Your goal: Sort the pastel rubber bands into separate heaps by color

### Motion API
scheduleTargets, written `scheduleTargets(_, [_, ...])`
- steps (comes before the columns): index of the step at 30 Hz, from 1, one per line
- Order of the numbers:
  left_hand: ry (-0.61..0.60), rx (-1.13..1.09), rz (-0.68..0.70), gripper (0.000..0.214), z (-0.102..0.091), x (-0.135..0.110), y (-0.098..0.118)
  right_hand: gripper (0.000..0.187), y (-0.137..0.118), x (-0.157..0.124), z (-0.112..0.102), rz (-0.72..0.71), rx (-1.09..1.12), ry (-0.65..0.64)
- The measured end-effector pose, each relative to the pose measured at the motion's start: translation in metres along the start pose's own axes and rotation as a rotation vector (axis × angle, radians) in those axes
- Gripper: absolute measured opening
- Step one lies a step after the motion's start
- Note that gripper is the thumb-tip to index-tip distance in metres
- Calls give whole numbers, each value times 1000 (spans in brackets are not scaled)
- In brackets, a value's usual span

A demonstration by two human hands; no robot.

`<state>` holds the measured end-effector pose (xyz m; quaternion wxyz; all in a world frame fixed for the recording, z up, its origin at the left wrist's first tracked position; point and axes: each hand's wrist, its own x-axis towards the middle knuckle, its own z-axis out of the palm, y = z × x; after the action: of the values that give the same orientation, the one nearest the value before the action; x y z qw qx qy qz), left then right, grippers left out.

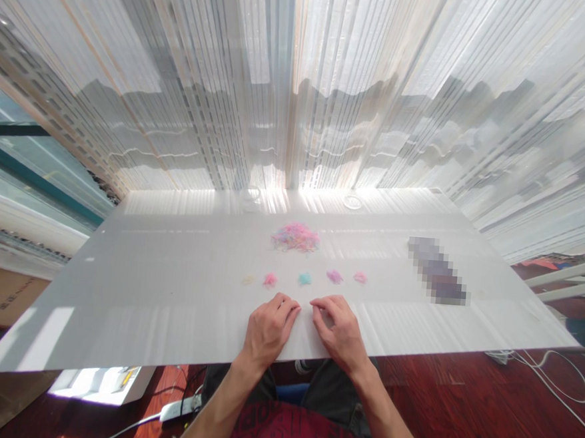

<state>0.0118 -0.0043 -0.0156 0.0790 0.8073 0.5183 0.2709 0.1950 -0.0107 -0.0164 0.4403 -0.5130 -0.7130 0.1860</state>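
**1. Grip state.** My left hand point(269, 329) and right hand point(341, 330) rest at the near edge of the glossy white rectangular tabletop point(167, 290). The fingers are curled and the fingertips almost meet. I cannot tell whether either hand pinches a band (anything held would be too small to make out).

**2. Progress.** Five small single-colour clumps lie in a row just beyond my fingertips:
- pale yellow clump point(248, 280)
- pink clump point(269, 279)
- teal clump point(305, 278)
- purple clump point(334, 276)
- second pink clump point(360, 277)

The mixed heap of thin pastel elastic bands point(295, 236) lies behind the row, apart from it. It is far larger than all five clumps together. I judge the sorting to be at an early stage, with most of the stock unsorted.

**3. Surroundings.** A pixelated dark oblong point(436, 270) lies on the tabletop to the right. Sheer white pleated curtains point(302, 79) hang behind the table, sunlit. The dark red wooden floor point(460, 404) carries white cables point(561, 384) at right, and a brown cardboard box point(1, 295) stands at left.
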Motion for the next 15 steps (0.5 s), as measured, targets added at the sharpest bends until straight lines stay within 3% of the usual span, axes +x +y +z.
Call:
scheduleTargets(6, [6, -240, -33, 18, -7, 0, -2, 13, -1, 0, -2, -27, 16, -45])
scheduleTargets(15, [15, -316, 23, 14, -6, -3, -3, 15, -2, 0, -3, -24, 20, -69])
